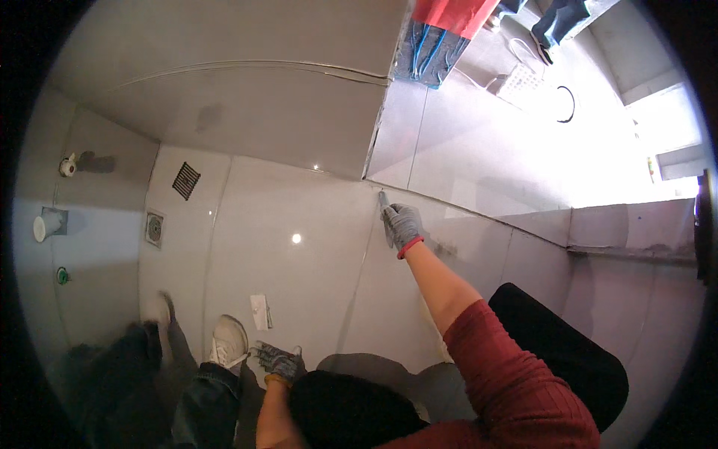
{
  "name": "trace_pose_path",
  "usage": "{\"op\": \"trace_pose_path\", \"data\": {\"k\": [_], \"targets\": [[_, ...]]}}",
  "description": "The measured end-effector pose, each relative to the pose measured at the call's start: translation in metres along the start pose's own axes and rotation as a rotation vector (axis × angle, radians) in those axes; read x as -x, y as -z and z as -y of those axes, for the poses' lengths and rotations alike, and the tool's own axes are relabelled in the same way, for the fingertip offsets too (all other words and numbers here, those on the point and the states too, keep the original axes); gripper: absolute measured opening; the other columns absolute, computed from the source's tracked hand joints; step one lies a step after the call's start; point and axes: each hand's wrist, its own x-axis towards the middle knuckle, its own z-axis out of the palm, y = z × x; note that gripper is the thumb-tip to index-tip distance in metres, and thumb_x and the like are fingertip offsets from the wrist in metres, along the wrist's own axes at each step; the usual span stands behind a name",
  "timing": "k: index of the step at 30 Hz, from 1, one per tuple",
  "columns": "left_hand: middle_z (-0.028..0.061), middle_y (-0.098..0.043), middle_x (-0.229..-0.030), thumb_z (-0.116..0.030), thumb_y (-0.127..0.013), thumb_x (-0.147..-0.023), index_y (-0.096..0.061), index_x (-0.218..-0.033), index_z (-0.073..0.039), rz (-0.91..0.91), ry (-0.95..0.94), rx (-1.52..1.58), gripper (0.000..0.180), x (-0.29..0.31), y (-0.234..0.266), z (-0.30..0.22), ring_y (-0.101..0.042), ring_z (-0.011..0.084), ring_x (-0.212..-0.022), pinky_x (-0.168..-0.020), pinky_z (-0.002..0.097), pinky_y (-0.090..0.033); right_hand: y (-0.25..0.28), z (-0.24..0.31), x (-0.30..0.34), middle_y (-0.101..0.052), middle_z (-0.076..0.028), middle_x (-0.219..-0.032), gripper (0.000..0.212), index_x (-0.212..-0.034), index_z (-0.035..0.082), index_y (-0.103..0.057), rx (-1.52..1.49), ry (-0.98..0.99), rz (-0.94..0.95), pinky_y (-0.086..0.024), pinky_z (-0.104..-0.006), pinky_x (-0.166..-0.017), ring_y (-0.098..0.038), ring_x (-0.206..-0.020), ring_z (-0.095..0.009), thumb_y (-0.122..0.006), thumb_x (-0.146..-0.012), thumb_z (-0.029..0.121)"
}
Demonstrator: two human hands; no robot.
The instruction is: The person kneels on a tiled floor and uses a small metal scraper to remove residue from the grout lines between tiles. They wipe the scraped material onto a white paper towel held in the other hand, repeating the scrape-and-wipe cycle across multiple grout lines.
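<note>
Crouching over a pale grey tiled floor (299,224), a person works low against the base of a grey wall (247,112) that runs across the upper part of the view from the head camera. To the right, a second tiled stretch (479,157) lies washed in bright daylight. A red ribbed sleeve (516,374) fills the lower right, its bare forearm reaching up and away.

At the end of that arm, the right hand (402,227), in a grey glove with a red cuff, has its fingers wrapped around a slim grey tool (384,202). The tool's tip rests at the foot of the wall's outer corner, where a floor joint meets it.

Lower down, the left hand (280,361), gloved in the same grey, rests near the floor with fingers spread and nothing in them, just beside a white sneaker (228,340).

A small white scrap (259,311) lies on the tile just above that hand. Farther left, a dark square grate (186,180) and a round metal drain (155,229) sit in the floor, well apart from both hands.
</note>
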Motion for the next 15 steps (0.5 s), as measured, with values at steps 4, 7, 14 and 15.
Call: {"op": "trace_pose_path", "data": {"k": [4,7,14,15], "targets": [[0.0197,-0.009,-0.150,-0.054,-0.054,-0.079,-0.011,-0.144,-0.008,-0.020,0.010,0.036,0.091,0.008,0.010,-0.009,-0.012,0.0375,-0.138,-0.110,0.0487,-0.012,-0.002,0.003,0.003,-0.051,0.000,-0.056,0.022,-0.071,0.003,-0.063,0.061,0.063,-0.048,-0.033,-0.0275,-0.045,-0.042,-0.047,-0.010,-0.057,-0.085,0.019],[0.0206,-0.007,-0.150,-0.055,-0.054,-0.079,-0.007,-0.144,-0.007,-0.033,0.006,0.059,0.094,0.010,0.013,-0.012,-0.011,0.0378,-0.138,-0.110,0.0482,-0.012,-0.002,0.010,0.005,-0.052,-0.001,-0.055,0.022,-0.071,0.003,-0.064,0.127,0.056,-0.081,-0.033,-0.0281,-0.045,-0.043,-0.047,-0.011,-0.057,-0.084,0.020],[0.0227,-0.002,-0.150,-0.055,-0.055,-0.078,0.001,-0.144,-0.004,-0.071,0.017,0.113,0.101,0.015,0.017,-0.019,-0.008,0.0386,-0.139,-0.111,0.0471,-0.012,-0.003,0.010,0.000,-0.053,-0.001,-0.056,0.022,-0.073,0.002,-0.065,0.054,0.036,-0.097,-0.035,-0.0293,-0.046,-0.046,-0.048,-0.012,-0.058,-0.082,0.021],[0.0230,-0.002,-0.150,-0.055,-0.056,-0.078,0.002,-0.145,-0.004,-0.083,0.026,0.119,0.102,0.016,0.018,-0.020,-0.008,0.0387,-0.139,-0.111,0.0469,-0.012,-0.003,0.008,-0.003,-0.053,-0.002,-0.057,0.022,-0.073,0.002,-0.065,0.128,0.103,-0.111,-0.035,-0.0292,-0.046,-0.045,-0.047,-0.012,-0.058,-0.082,0.020]]}}
